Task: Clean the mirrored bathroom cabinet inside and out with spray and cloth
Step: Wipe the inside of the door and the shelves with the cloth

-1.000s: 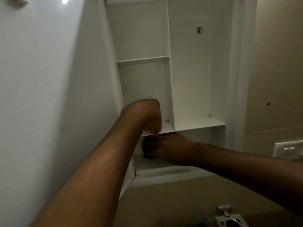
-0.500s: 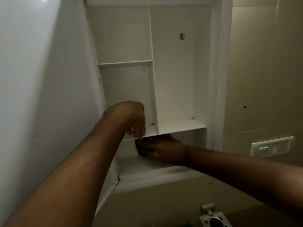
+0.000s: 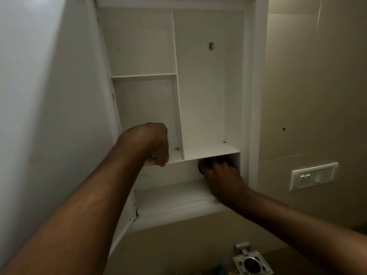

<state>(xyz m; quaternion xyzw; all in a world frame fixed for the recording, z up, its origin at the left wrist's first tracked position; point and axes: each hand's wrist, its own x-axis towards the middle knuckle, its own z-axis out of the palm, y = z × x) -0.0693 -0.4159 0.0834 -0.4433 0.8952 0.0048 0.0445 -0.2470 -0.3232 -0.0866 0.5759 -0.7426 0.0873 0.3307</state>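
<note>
Wiping the cabinet's (image 3: 200, 92) lowest compartment, far right end.
Right hand (image 3: 222, 175) presses a dark cloth (image 3: 204, 165) there, fingers spread; left hand (image 3: 158, 144) curls over the shelf edge (image 3: 176, 157). Next, probably sweep leftward.

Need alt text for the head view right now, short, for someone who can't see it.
A right hand presses a dark cloth into the right end of an open white cabinet's bottom compartment. The left hand grips the shelf edge above it.
</note>
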